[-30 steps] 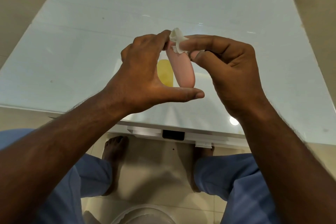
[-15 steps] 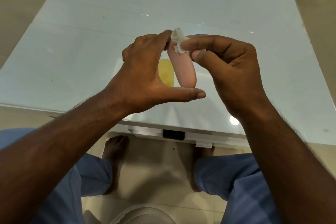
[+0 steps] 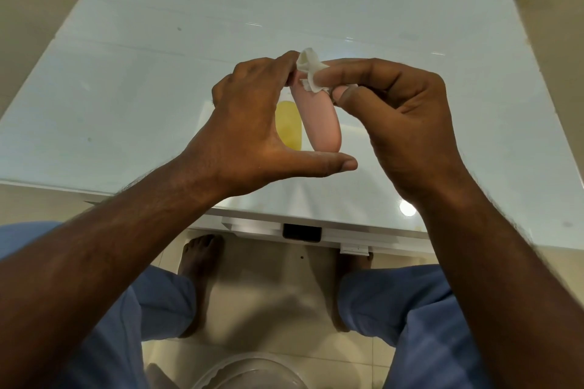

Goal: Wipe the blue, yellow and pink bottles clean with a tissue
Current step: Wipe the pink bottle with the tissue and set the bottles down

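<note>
My left hand (image 3: 252, 133) holds a small pink bottle (image 3: 320, 121) above the table, fingers at its far end and thumb under its near end. My right hand (image 3: 401, 123) pinches a crumpled white tissue (image 3: 309, 71) against the top of the pink bottle. A yellow bottle (image 3: 289, 129) lies on the table behind my left hand, partly hidden. No blue bottle shows; my hands cover part of the table.
The white glass-topped table (image 3: 158, 73) fills the upper view, its near edge (image 3: 316, 224) just below my hands. My knees in blue trousers and bare feet are under it. A round translucent container (image 3: 249, 371) sits on the floor at the bottom.
Barely any change: the pink bottle and both hands have shifted very slightly, with the tissue still pressed at the bottle's top.
</note>
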A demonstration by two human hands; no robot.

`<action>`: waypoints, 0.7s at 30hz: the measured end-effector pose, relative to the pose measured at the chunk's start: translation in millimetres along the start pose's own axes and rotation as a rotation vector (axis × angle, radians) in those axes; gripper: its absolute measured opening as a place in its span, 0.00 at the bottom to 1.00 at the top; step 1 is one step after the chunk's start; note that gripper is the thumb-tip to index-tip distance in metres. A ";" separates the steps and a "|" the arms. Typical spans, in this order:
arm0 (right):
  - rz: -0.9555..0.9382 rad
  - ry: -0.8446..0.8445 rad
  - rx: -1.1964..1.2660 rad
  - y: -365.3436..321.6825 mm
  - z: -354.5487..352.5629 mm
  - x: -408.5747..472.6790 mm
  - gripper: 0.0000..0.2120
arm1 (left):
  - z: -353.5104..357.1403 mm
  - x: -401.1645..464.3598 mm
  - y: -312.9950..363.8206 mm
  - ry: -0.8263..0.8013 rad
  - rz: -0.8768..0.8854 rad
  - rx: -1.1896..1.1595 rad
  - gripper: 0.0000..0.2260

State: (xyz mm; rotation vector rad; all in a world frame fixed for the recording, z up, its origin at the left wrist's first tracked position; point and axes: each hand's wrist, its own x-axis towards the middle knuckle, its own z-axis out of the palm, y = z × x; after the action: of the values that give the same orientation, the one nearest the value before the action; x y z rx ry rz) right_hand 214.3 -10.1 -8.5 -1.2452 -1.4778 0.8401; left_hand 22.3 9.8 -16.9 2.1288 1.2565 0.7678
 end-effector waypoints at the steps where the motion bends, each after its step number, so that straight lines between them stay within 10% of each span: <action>1: 0.000 0.000 -0.001 -0.2 -0.2 0.0 0.12 | 0.0 0.1 0.0 -0.002 0.000 0.003 0.49; 21: 0.014 0.003 -0.022 0.0 -0.5 0.3 0.12 | 0.4 -0.6 0.5 -0.009 -0.017 0.021 0.49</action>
State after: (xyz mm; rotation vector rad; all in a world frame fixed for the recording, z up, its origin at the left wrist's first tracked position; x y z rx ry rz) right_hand 214.8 -9.9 -8.3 -1.2736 -1.4809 0.8337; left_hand 22.7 9.0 -16.9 2.1331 1.2819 0.7402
